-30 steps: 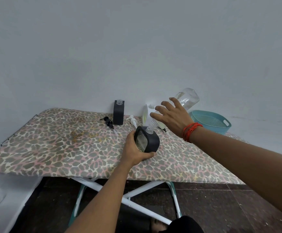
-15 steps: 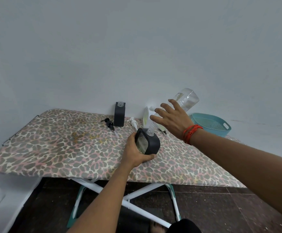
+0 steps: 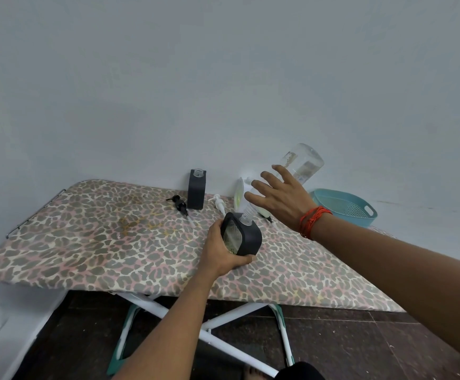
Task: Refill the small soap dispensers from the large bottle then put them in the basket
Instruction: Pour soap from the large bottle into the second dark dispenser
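Note:
My left hand (image 3: 219, 255) grips a small black soap dispenser (image 3: 244, 235), tilted, on the leopard-print ironing board (image 3: 86, 242). My right hand (image 3: 281, 200) holds the large clear bottle (image 3: 300, 163) upside down at a slant, its neck set into the dispenser's open mouth. The bottle's upper part looks nearly empty. A second black dispenser (image 3: 196, 189) stands upright and uncapped at the back of the board. A teal basket (image 3: 344, 207) sits at the far right of the board.
A black pump head (image 3: 179, 204) and a white pump head (image 3: 219, 202) lie loose on the board near the second dispenser. A white and green pouch (image 3: 239, 193) stands behind my right hand. The wall runs close behind the board. Dark floor lies below.
Both hands hold almost the same pose. The bottle stays tipped into the dispenser. The view has shifted slightly.

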Motion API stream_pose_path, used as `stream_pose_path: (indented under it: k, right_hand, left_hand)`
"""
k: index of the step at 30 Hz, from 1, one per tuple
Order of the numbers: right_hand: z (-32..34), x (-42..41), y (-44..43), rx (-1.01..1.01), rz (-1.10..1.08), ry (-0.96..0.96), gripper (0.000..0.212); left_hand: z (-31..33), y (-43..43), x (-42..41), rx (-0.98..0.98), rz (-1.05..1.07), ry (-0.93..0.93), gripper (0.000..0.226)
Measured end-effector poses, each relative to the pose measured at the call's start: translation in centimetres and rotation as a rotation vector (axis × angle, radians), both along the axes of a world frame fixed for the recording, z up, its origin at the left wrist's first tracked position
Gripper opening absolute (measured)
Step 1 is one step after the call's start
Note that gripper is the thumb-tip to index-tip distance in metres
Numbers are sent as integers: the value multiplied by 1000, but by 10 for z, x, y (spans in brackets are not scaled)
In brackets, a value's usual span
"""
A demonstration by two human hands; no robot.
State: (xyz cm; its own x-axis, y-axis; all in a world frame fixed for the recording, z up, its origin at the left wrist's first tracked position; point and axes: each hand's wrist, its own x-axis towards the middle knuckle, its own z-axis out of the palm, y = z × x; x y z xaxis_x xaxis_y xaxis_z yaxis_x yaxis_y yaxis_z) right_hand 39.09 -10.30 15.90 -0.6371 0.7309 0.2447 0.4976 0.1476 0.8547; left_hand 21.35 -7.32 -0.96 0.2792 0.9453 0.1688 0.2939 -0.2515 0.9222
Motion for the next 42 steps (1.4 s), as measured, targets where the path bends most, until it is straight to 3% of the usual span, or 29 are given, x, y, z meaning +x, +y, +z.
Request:
stream_pose_path:
  k: [42]
  right_hand:
    - [40, -7, -2, 92, 78, -54, 44]
  left_hand:
    - [-3, 2, 2, 24, 5, -60, 117]
